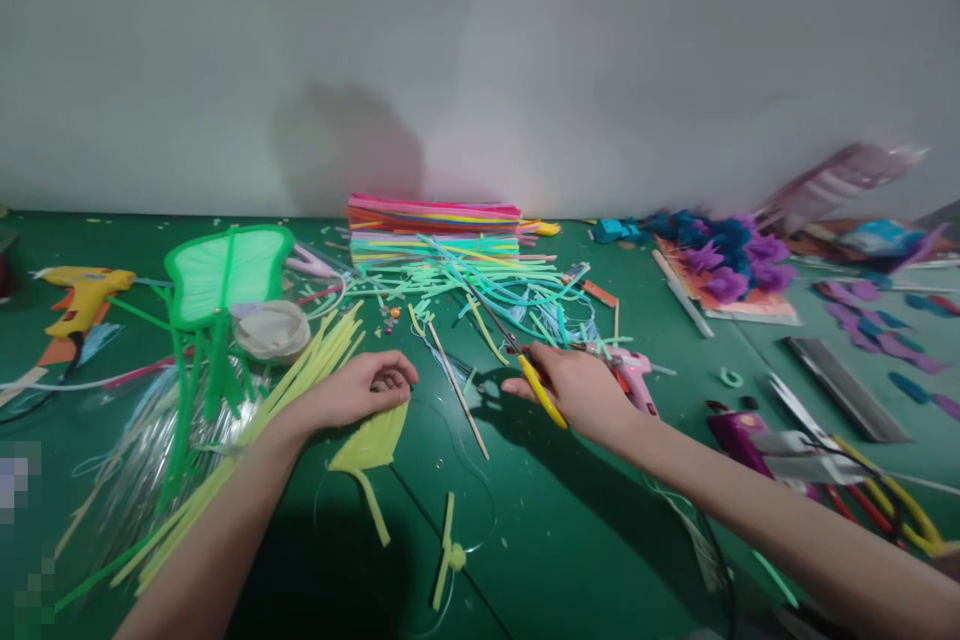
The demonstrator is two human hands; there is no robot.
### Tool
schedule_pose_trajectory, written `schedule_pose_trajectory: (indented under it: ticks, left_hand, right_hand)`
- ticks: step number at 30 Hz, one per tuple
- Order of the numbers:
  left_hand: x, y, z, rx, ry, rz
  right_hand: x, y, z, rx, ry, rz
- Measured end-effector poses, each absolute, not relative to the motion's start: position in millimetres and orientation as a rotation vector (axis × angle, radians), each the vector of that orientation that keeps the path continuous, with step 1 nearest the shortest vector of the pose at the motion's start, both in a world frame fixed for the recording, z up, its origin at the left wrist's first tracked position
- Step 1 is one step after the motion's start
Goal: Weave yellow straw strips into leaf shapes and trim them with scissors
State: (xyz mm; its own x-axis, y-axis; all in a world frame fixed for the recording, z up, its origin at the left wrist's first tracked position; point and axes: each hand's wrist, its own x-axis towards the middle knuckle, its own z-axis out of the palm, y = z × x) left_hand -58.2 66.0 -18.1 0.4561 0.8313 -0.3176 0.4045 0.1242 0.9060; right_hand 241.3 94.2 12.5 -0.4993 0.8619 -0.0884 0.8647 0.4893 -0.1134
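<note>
Your right hand [577,385], right of centre in the frame, has its grip closed around a yellow-handled tool [541,392], probably scissors, though blur makes its blades hard to tell. Your left hand [375,388], left of centre, curls over the top of the yellow piece [373,440]; whether its grip is pinching that edge you cannot tell, as the fingertips are hidden. If the hold there is light, the piece could twist about the thin dark rod [420,500] below it. The tool's tip points into the heap of green strips [420,280] at upper centre, so a careless sweep could snag or nick them. The pink glue gun [634,370] sits beside your right wrist, partly covered by it; a backward swing could knock it. Both forearms run out of frame, and the rod is cut off at the bottom edge.
</note>
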Motion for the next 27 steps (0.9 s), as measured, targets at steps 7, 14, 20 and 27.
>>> schedule_pose_trajectory:
  ticks: [7,14,20,27]
  left_hand:
    - [-47,62,-21,1.608,1.221,0.530]
    - [-55,63,-10,1.514,1.146,0.485]
    - [-66,63,1,1.432,1.081,0.470]
    - [-60,62,9,1.328,1.112,0.598]
  right_hand:
    - [237,91,13,1.630,2.679,-0.405]
    - [210,78,-2,1.641,2.602,-1.062]
    - [209,76,-2,1.641,2.529,-0.479]
    - [184,96,38,1.499,2.812,-0.858]
